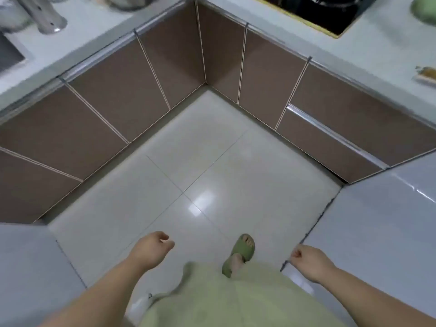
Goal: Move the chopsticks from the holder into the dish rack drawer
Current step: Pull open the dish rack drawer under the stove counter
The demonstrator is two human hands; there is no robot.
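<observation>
Pale green cloth (236, 300) of my clothing fills the bottom of the view, and both my bare forearms reach out from either side of it. My left hand (151, 250) hangs over the floor with its fingers curled loosely inward, holding nothing. My right hand (306, 260) hangs near the edge of the grey-white surface (377, 232) on my right, its fingers also curled into a loose fist, and it holds nothing either. Between the two hands, my foot in a green slipper (239, 253) stands on the glossy pale floor tiles (200, 173), toes pointing forward.

Ahead of me, brown cabinet doors (106, 109) with thin light edging run along two sides and meet in a corner. On the right run, a drawer front (330, 147) with a long silver handle strip sits shut below another brown panel. A pale countertop (94, 43) runs above the cabinets. At the far left of it I see a perforated metal cylinder (44, 15), standing tilted in the wide-angle view, which may be the chopstick holder; I cannot tell what is inside it, and no chopsticks are plain to me. Just beside it, at the left edge, is a corner of a sink (9, 53). On the right stretch of counter lies a black cooktop (330, 10), with a green rounded object (424, 8) at the top right corner and a small blurred item (427, 74) further along the edge. Everything is slightly smeared by motion.
</observation>
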